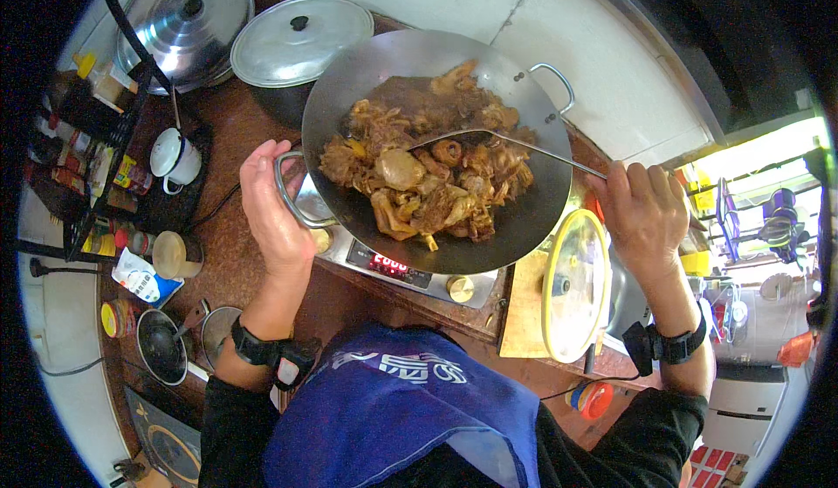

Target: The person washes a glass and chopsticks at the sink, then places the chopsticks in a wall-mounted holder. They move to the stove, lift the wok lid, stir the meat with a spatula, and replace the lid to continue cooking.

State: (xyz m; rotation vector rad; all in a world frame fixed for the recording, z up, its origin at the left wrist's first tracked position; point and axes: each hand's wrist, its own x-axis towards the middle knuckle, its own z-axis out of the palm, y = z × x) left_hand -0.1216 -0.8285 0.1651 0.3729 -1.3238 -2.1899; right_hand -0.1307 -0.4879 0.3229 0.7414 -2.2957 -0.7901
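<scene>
A large steel wok (524, 239) sits over an induction cooker (419, 278) with a lit red display. Browned meat pieces, apparently poultry (452, 180), fill its middle. My left hand (275, 213) is at the wok's left loop handle (283, 193), palm against the metal and fingers partly inside the loop. In my right hand (645, 213) is the handle of a long metal cooking utensil (543, 150). This utensil reaches over the wok's right rim, and its working end is buried among the meat.
Two lidded metal pots (301, 43) (186, 23) stand at the back left. Spice jars and a black rack (124, 141) line the left, near a white enamel mug (175, 160). A yellow-rimmed glass lid (576, 285) leans right of a wooden board (524, 311).
</scene>
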